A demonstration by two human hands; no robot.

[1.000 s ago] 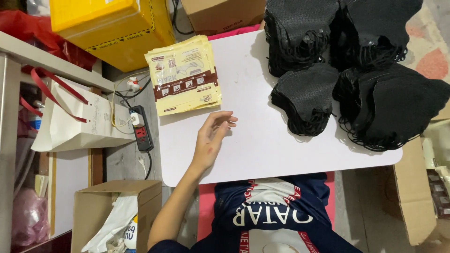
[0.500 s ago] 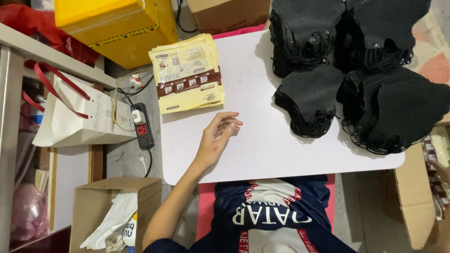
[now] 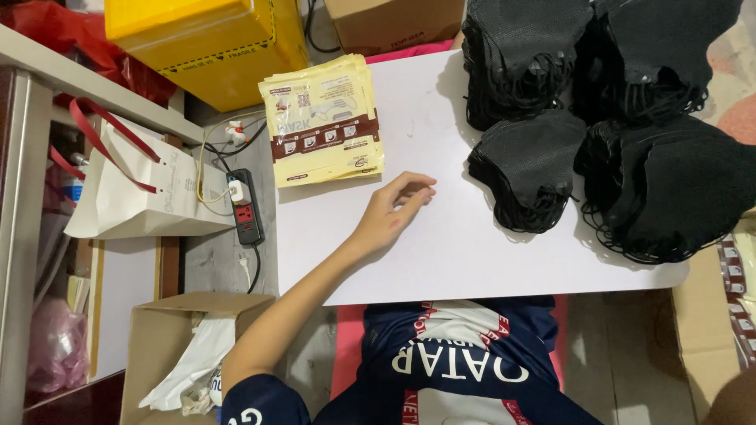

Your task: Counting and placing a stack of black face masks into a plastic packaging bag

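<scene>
My left hand [image 3: 394, 208] rests palm down on the white table [image 3: 441, 260], fingers loosely curled and slightly apart, holding nothing. Just above and to its left lies a stack of yellow packets with a brown band [image 3: 323, 118], a short gap from my fingertips. To the right of the hand sits a pile of black face masks [image 3: 528, 169], the nearest of several such piles; larger ones lie at the far right [image 3: 669, 189] and at the back [image 3: 520, 55]. My right hand is out of sight.
Left of the table, a power strip [image 3: 246, 206] with a plugged cable lies on the floor beside a white paper bag with red handles [image 3: 134, 189]. A yellow box [image 3: 213, 39] and a brown carton [image 3: 394, 24] stand behind. An open carton [image 3: 157, 346] sits lower left.
The view has drifted slightly, so everything sits a little further right in frame. My left hand stays resting on the table in nearly the same spot.
</scene>
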